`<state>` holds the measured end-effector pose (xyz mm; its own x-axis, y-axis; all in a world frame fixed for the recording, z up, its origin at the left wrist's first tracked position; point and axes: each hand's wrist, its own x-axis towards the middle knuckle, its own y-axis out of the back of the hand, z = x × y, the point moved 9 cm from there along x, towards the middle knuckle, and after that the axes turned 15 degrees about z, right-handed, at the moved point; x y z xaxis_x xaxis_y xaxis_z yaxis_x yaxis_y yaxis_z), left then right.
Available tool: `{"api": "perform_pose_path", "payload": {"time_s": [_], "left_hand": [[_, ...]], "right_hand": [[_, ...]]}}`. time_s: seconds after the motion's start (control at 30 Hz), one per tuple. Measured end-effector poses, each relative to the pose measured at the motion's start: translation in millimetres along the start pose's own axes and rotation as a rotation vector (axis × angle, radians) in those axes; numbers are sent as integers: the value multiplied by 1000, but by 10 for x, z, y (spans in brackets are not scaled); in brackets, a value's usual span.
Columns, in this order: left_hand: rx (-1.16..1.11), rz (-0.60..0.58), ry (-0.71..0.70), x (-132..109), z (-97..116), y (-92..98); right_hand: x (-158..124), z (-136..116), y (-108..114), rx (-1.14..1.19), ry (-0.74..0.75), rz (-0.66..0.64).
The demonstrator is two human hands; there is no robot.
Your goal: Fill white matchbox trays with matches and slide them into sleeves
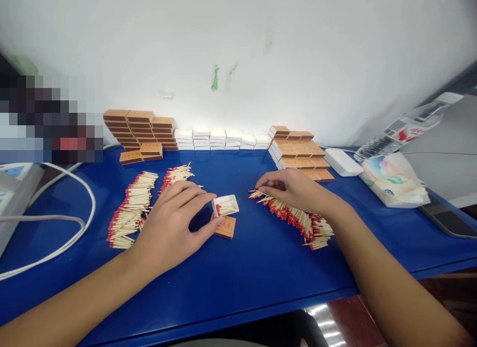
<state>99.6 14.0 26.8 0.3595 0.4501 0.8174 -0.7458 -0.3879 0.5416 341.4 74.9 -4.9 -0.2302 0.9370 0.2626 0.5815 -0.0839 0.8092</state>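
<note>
Through the head view I am gripping the white tray (228, 200) in the left hand (177, 210), its long axis running roughly sideways toward the right hand (288, 187), whose fingertips are meeting the right-side matches (292, 215), any grip remaining unclear.

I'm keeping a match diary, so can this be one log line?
left hand: holds white tray, matches inside | right hand: at match pile | orange box: on blue table near left hand

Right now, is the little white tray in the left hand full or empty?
Neither: partly filled. The white tray, held in the left hand, shows some matches with bare white bottom beside them.
</note>
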Motion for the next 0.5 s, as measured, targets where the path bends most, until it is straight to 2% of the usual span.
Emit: {"api": "perform_pose_path", "payload": {"time_s": [0.27,0.5], "left_hand": [[-4,9,-5,-6,-1,-1],[-3,11,-15,-8,10,6]], "right_hand": [[8,-24,30,31,90,38],[9,9,15,25,38,5]]}}
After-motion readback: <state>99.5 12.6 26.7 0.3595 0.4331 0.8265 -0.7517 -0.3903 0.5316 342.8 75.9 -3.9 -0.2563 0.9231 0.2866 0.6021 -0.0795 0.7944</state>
